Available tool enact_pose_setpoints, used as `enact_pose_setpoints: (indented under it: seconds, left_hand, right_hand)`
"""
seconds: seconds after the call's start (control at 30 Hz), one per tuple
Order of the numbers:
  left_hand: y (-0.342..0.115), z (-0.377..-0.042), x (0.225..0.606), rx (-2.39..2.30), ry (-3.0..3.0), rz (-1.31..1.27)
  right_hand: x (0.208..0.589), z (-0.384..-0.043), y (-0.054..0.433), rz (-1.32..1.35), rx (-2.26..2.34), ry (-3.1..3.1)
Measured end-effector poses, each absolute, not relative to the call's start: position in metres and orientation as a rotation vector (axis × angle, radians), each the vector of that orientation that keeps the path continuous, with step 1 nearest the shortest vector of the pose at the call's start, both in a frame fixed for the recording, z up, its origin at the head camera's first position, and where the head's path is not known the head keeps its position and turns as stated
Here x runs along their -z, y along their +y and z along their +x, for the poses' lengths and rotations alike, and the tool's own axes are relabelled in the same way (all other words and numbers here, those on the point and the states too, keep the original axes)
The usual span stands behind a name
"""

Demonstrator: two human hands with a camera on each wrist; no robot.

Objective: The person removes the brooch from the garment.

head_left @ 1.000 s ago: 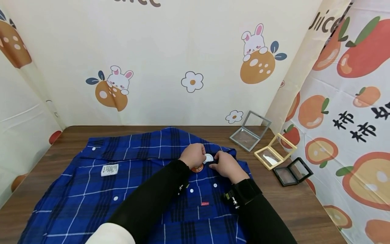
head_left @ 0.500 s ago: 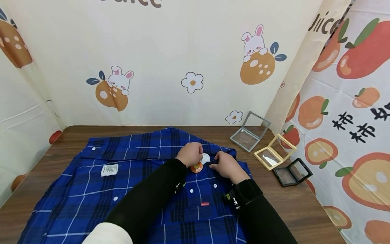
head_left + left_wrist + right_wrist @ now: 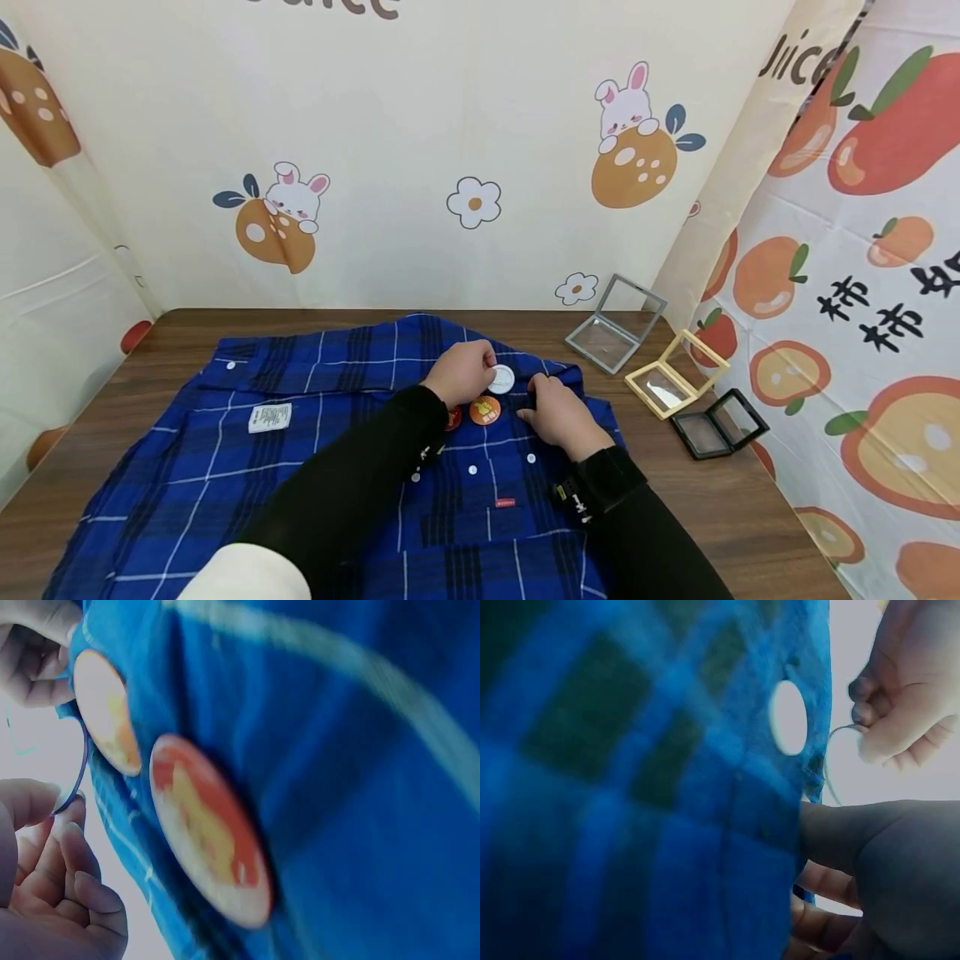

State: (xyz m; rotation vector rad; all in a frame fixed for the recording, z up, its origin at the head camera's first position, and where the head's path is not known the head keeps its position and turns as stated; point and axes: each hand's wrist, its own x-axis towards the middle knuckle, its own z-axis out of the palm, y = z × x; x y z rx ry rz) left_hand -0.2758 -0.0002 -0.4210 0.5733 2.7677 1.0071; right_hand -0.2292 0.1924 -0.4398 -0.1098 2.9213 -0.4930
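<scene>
A blue plaid shirt (image 3: 225,492) lies spread over the table. My left hand (image 3: 461,372) pinches a round white badge (image 3: 502,380) by its edge, close to the shirt; in the left wrist view, thumb and fingers meet at the badge's rim. An orange badge (image 3: 484,410) sits on the shirt just below. Beside it is a red badge (image 3: 453,418), partly covered by my left hand and fully seen in the left wrist view. My right hand (image 3: 561,419) grips the shirt's cloth, thumb on one side and fingers on the other, as the right wrist view shows.
Three hinged clear-windowed cases stand unfolded on the wooden table (image 3: 750,533) at the right: a grey case (image 3: 611,333), a cream-yellow case (image 3: 667,385) and a black case (image 3: 708,432). Printed curtains (image 3: 375,125) close off the back and sides.
My left hand has drawn slightly left and upward with the white badge, which now shows as a full disc. The orange and red badges have come into view. My right hand stays nearly still.
</scene>
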Motion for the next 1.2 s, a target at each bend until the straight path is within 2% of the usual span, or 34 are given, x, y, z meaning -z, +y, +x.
enact_pose_setpoints:
  seconds: [0.33, 0.6, 0.8, 1.2]
  left_hand:
    - [-0.033, -0.263, 0.400, -1.111, 2.728, 0.562]
    - [-0.059, -0.243, 0.399, -1.341, 2.699, 0.417]
    - [-0.079, -0.218, 0.393, -1.627, 2.642, 0.280]
    - [-0.087, -0.185, 0.368, -2.032, 2.402, 0.362]
  right_hand:
    - [0.433, -0.213, 0.190, -0.170, 0.247, 2.945]
    - [0.417, -0.205, 0.182, -0.249, 0.172, 2.970]
    - [0.400, -0.201, 0.168, -0.367, 0.538, 2.938]
    - [0.365, -0.184, 0.129, -0.876, 1.170, 2.963]
